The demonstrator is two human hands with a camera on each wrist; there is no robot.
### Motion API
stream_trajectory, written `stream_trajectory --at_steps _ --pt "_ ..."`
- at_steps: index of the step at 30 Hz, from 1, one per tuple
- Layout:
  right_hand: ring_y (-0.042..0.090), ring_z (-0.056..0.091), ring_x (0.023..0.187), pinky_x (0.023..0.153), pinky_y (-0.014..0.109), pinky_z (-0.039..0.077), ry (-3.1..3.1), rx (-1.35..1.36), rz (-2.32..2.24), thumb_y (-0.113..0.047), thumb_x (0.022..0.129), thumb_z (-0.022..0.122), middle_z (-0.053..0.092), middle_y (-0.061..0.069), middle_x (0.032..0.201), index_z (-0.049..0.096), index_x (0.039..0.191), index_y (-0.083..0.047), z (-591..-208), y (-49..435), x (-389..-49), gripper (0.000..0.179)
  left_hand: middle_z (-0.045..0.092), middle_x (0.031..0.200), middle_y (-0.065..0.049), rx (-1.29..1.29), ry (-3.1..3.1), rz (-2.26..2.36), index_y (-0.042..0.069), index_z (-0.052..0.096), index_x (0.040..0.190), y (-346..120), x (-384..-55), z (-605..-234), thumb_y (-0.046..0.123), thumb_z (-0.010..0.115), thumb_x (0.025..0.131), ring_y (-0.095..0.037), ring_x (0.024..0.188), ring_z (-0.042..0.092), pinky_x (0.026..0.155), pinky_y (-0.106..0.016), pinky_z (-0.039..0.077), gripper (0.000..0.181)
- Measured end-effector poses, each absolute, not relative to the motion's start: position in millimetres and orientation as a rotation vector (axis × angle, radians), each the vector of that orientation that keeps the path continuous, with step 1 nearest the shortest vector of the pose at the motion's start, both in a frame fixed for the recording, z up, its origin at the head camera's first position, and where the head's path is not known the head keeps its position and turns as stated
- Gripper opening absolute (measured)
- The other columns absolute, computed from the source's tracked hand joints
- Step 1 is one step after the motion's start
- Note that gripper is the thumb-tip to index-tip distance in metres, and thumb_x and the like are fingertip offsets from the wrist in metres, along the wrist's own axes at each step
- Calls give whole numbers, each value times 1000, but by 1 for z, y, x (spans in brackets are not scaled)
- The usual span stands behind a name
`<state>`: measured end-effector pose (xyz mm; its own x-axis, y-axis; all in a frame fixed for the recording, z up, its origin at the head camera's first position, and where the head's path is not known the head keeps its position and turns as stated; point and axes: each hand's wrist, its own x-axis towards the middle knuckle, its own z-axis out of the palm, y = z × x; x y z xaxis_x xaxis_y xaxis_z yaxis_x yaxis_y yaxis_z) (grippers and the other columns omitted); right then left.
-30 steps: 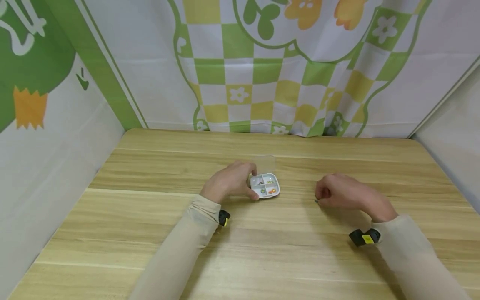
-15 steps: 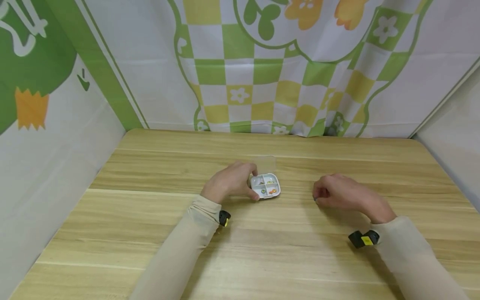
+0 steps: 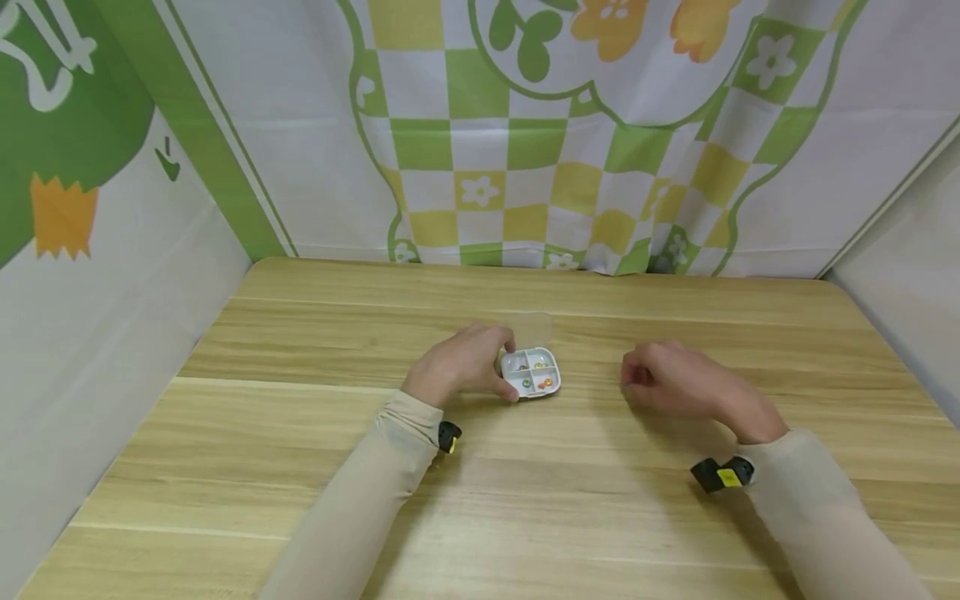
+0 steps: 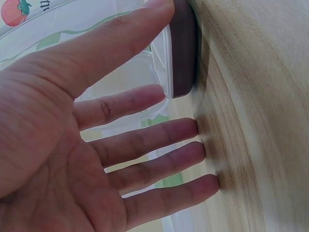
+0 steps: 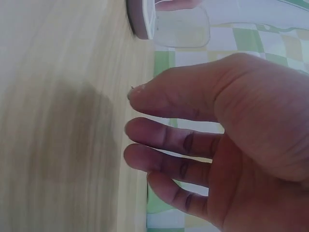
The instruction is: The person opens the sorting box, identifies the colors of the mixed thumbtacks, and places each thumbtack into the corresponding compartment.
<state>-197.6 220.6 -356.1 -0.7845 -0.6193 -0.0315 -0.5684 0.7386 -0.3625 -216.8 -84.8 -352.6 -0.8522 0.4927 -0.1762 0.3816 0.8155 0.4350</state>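
A small white pill box [image 3: 531,385] with four compartments stands on the table, its clear lid [image 3: 529,327] swung back. Small coloured pieces [image 3: 545,383], orange, yellow and green, lie in its compartments. My left hand [image 3: 467,360] grips the box's left side between thumb and index finger; the left wrist view shows the other fingers stretched out, tips at the wood. To the right of the box, my right hand [image 3: 678,382] is low over the table, thumb and index fingertips together. A tiny dark piece [image 5: 132,90] shows at the thumb tip, mostly hidden by the fingers.
The wooden table [image 3: 480,517] reaches back to a green, yellow and white checked curtain [image 3: 510,167]. Cloth walls stand at the left and right. Bare wood lies between the box and my right hand.
My right hand has shifted slightly left, towards the box, and the small dark piece at its fingertips shows less. My left hand and the box have stayed in place.
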Motion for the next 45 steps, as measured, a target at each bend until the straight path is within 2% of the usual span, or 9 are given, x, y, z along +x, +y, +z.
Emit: stream_trajectory --at_steps 7,18,28,45 --pt "9 54 70 65 31 47 2858 -942 -549 -2 88 68 60 -8 76 71 85 -14 -349 210 -201 12 63 99 -4 676 2722 564 4 65 119 -85 -217 -352 31 93 73 -21 93 58 84 -38 50 61" --pt "11 59 80 74 37 50 2860 -966 -575 -10 93 69 64 -7 85 71 89 -14 -338 190 -205 6 63 96 -2 673 2718 571 5 65 119 -85 -217 -352 31 94 72 -20 91 58 82 -37 50 61" --pt "16 59 78 73 37 48 2865 -994 -584 -8 89 71 62 -6 82 69 86 -17 -339 168 -209 10 64 95 -2 682 2717 566 5 65 119 -84 -218 -353 31 94 72 -20 89 58 80 -36 49 60" --pt "15 59 78 74 38 50 2822 -1094 -581 -9 88 71 64 -5 82 69 85 -17 -334 135 -212 8 66 96 -3 690 2720 570 5 65 117 -85 -218 -354 31 93 73 -19 85 59 76 -35 49 60"
